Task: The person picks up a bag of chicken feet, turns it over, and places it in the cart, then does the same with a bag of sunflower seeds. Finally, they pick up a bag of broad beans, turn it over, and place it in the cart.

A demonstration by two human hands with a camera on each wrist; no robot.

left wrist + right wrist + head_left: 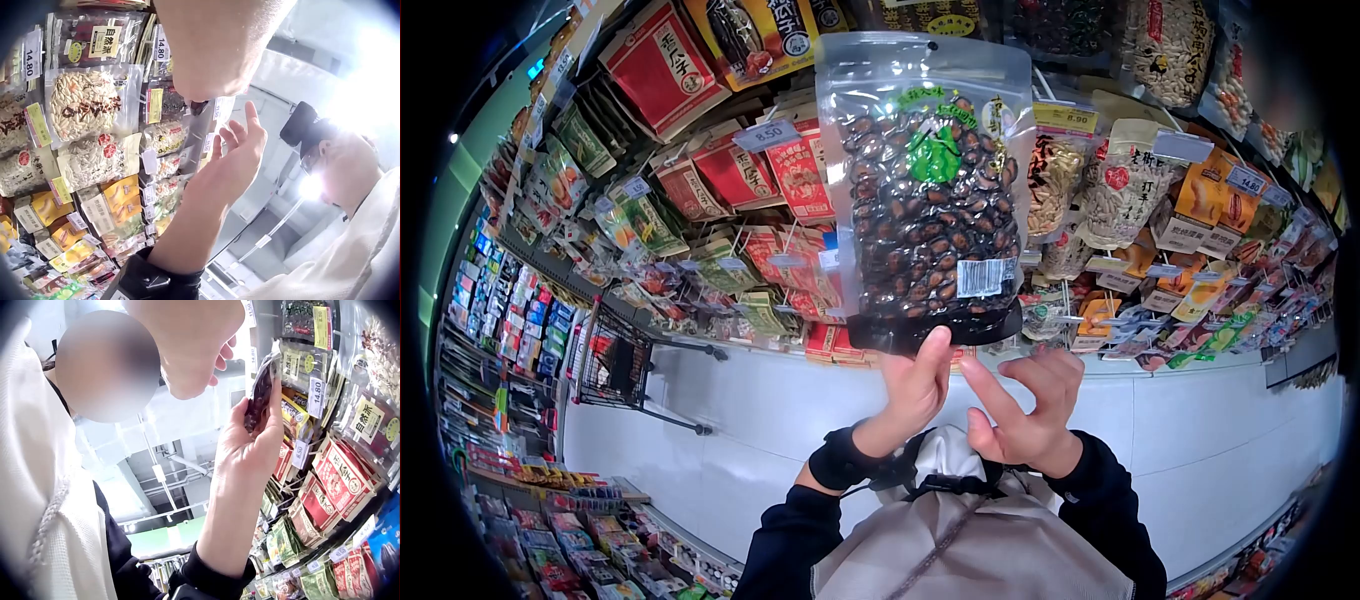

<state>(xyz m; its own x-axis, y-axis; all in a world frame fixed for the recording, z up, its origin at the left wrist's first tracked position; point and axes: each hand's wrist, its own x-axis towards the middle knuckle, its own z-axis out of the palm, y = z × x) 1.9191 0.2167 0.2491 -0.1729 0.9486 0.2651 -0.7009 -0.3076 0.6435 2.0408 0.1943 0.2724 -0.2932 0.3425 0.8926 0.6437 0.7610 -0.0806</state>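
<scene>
A clear pouch of dark, glossy seeds (930, 230) stands upright in front of the shelves, with green print and a white barcode label facing me. My left hand (915, 385) grips its black bottom edge, thumb on the front and the other fingers hidden behind. In the right wrist view the pouch (261, 400) appears nearly edge-on, between the thumb and fingers of my left hand (250, 440). Just below the pouch's lower right corner is my right hand (1035, 405), holding nothing. Its index finger points up towards the pouch while the others bend loosely.
Hanging snack packets fill the rack ahead, including red packets (730, 165) on the left and a pale seed bag (1125, 185) on the right. Price tags (766, 135) stick out from the hooks. A shopping cart (615, 355) stands at left on the pale floor (730, 400).
</scene>
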